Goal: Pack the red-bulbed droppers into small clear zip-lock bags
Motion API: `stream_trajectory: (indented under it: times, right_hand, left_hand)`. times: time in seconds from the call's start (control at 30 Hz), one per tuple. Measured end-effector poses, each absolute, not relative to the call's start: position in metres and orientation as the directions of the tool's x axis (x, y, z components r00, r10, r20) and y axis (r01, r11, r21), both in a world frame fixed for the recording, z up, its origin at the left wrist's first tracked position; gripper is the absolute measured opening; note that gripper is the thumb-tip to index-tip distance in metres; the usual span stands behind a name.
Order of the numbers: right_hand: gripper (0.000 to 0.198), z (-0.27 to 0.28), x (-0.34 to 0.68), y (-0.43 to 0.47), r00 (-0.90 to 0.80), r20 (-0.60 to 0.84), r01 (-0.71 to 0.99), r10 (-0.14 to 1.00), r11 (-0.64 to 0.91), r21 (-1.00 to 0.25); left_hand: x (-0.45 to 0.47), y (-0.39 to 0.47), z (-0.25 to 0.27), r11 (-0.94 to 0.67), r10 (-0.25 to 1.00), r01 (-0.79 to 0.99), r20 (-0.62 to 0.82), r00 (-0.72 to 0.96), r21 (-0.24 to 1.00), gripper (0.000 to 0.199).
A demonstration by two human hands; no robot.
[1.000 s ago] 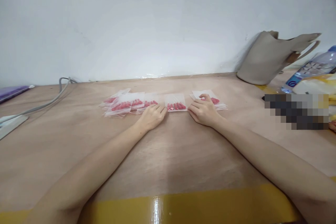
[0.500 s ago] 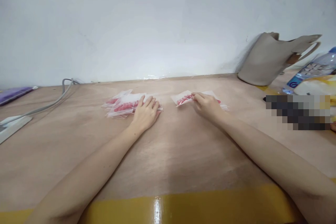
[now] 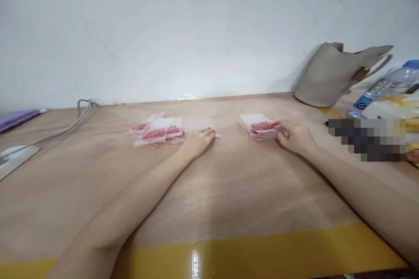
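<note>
My left hand [image 3: 199, 141] lies palm down with its fingers together on a small clear plastic bag [image 3: 199, 125], partly covering it; a bit of red shows at the fingertips. To its left is a loose, spread pile of similar small bags [image 3: 157, 133], each holding a row of pinkish-red oval pieces. On the right, a neater stack of these bags [image 3: 257, 123] sits on the table. My right hand [image 3: 294, 136] pinches the right edge of the stack's top bag between thumb and fingers.
A beige bag [image 3: 324, 76] leans near the wall at right, beside a water bottle [image 3: 382, 89] and a blurred-out dark item. At left lie a purple packet [image 3: 21, 117], a grey cable [image 3: 67, 128] and a white strip [image 3: 19, 159]. Yellow tape [image 3: 245, 255] runs along the front edge.
My right hand has moved right and set its bag down on the right stack, still touching its edge. My left hand has slid right, away from the pile, bringing a bag under its fingers.
</note>
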State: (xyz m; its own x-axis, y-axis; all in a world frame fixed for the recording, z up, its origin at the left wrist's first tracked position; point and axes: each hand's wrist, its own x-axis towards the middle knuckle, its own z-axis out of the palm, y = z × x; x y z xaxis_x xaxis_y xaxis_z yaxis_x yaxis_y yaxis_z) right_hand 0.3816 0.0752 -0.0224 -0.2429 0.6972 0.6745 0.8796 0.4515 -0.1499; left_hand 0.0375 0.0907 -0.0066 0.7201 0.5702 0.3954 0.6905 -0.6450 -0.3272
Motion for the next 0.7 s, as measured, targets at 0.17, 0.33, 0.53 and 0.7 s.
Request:
stream_trajectory:
  times: [0.17, 0.33, 0.53, 0.7]
  right_hand:
    - [0.027, 0.003, 0.350, 0.057, -0.330, 0.701, 0.899, 0.632, 0.436, 0.030]
    - [0.023, 0.006, 0.291, 0.063, -0.572, 0.627, 0.773, 0.528, 0.602, 0.198]
    - [0.025, -0.003, 0.251, 0.086, -0.728, 0.553, 0.664, 0.405, 0.618, 0.422]
    - [0.032, -0.009, 0.249, 0.092, -0.733, 0.581, 0.644, 0.354, 0.636, 0.425]
  left_hand:
    - [0.063, 0.090, -0.008, -0.693, 0.540, 0.672, 0.430, 0.723, -0.260, 0.018]
    - [0.044, 0.081, -0.008, -0.672, 0.563, 0.716, 0.498, 0.659, -0.188, 0.029]
    - [0.014, 0.076, -0.013, -0.689, 0.552, 0.708, 0.520, 0.652, -0.155, 0.020]
    - [0.017, 0.078, -0.012, -0.718, 0.520, 0.684, 0.556, 0.649, -0.127, 0.024]
